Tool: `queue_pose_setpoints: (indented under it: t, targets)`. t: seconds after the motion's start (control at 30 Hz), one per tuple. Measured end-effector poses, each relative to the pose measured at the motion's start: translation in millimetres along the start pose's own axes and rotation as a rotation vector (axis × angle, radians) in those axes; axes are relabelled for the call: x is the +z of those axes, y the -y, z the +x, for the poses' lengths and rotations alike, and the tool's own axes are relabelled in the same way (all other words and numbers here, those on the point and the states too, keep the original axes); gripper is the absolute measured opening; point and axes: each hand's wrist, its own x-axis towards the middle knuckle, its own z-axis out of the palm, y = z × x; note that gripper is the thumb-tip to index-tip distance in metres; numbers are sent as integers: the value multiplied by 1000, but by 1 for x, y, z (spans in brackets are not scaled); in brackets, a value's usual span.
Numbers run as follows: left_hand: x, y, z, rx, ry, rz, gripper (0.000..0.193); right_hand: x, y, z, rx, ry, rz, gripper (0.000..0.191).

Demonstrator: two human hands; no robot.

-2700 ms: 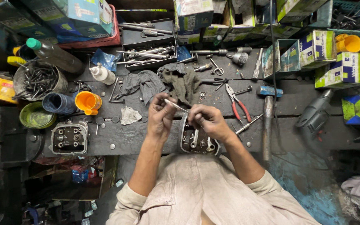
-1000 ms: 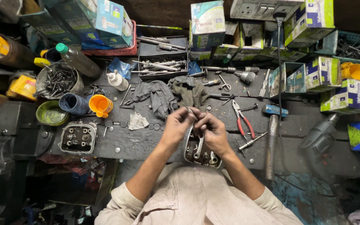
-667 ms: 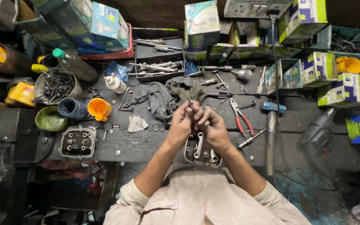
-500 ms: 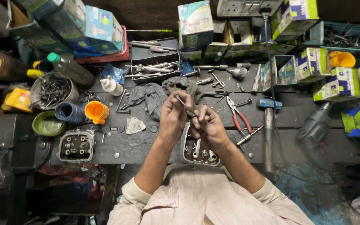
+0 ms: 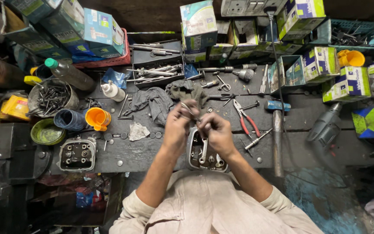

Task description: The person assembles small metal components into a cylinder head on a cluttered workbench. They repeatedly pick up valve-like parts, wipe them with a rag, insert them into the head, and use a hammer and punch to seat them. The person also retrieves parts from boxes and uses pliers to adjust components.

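left hand [image 5: 177, 125]: fingers pinched on a thin metal tool [image 5: 186, 107]
right hand [image 5: 215, 132]: curled shut, what it grips i cannot tell
engine part [image 5: 204, 151]: just under both hands
pliers [image 5: 244, 117]: right of the hands
rag [image 5: 154, 100]: beyond the left hand

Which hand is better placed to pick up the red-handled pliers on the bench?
The right hand. The red-handled pliers lie just to its right; the left hand is farther away.
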Motion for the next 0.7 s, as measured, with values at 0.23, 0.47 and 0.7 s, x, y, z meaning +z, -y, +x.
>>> queue_pose_setpoints:
  t: [0.23, 0.47, 0.7]
  targets:
    - [-12, -6, 1, -13, 105, 240, 26, 1, -4, 2, 341, -45, 470, 21]
    - [1, -12, -8, 132, 163, 375, 22, 9, -1, 2, 179, -53, -43, 9]
    - [39, -39, -12, 622, 251, 1043, 49, 9, 15, 12, -34, -66, -91, 44]
